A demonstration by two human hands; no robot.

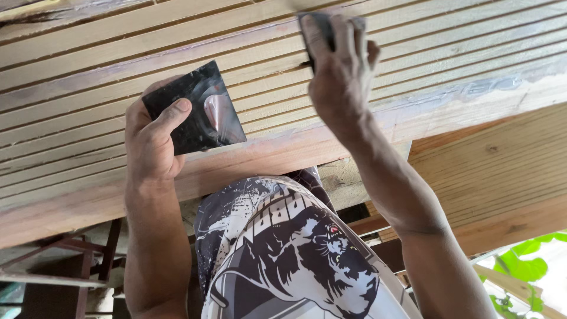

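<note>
My left hand (149, 137) holds a dark square plate (199, 109) with a smear of pinkish filler on it, thumb pressed on its face, just above the edge of a wooden slatted panel (77, 100). My right hand (338, 65) is farther up the panel and presses a small dark scraper (314, 28) flat against the grooved slats. Most of the scraper is hidden under my fingers. A reddish timber frame rail (260, 158) runs along the panel's near edge.
A second pale timber board (502, 171) lies to the right, at an angle. Below are my patterned shorts (283, 254), reddish metal stand legs (88, 260) at the left and green leaves (525, 266) at the lower right.
</note>
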